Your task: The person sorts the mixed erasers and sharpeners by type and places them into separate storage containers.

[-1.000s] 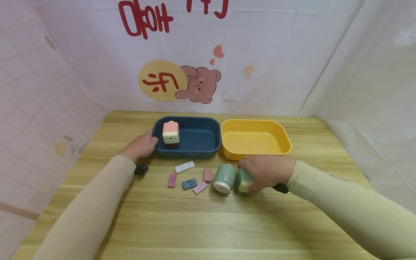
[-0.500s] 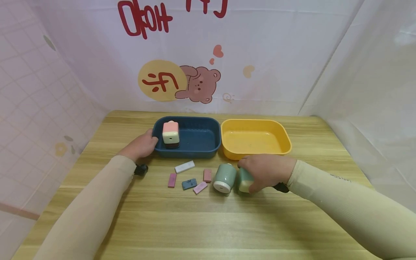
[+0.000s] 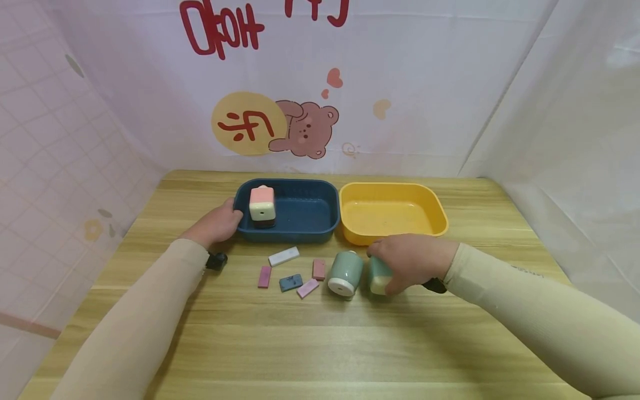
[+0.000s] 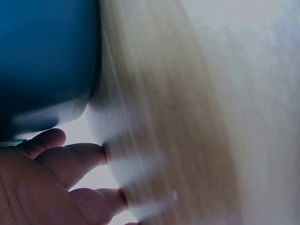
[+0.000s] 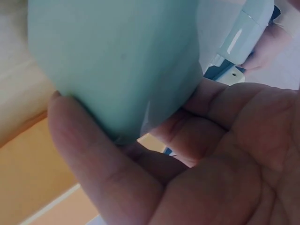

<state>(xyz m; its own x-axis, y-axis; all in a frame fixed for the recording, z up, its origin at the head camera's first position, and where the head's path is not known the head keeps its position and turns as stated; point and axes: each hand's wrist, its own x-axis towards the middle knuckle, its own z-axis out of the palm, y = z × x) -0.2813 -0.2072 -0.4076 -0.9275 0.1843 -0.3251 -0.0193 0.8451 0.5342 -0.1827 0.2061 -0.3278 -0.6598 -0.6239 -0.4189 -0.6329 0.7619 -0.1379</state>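
My left hand (image 3: 218, 223) grips the left end of a blue tub (image 3: 305, 239), thumb at its rim. In the left wrist view its fingers (image 4: 77, 159) reach below the tub's corner. Inside the tub, at its left, lies a glossy pink, cream and brown block (image 3: 262, 205) with a small hole in its near face. My right hand (image 3: 411, 260) holds a rounded green-and-cream block (image 3: 380, 276) low at the table, partly hidden by the hand. Just left of it, a green cylinder (image 3: 346, 269) with a white, holed end lies tilted, apart from the fingers.
A yellow tub (image 3: 395, 240) stands beside the blue tub. Several small eraser-like bars lie left of the cylinder, among them a white bar (image 3: 284, 256), a dark blue bar (image 3: 291, 283) and a pink bar (image 3: 319, 269). Behind the wooden table (image 3: 280, 350) hangs a printed white cloth (image 3: 425, 61).
My right hand has shifted very slightly right with the green-and-cream block, widening the gap to the cylinder. The left hand and both tubs look still.
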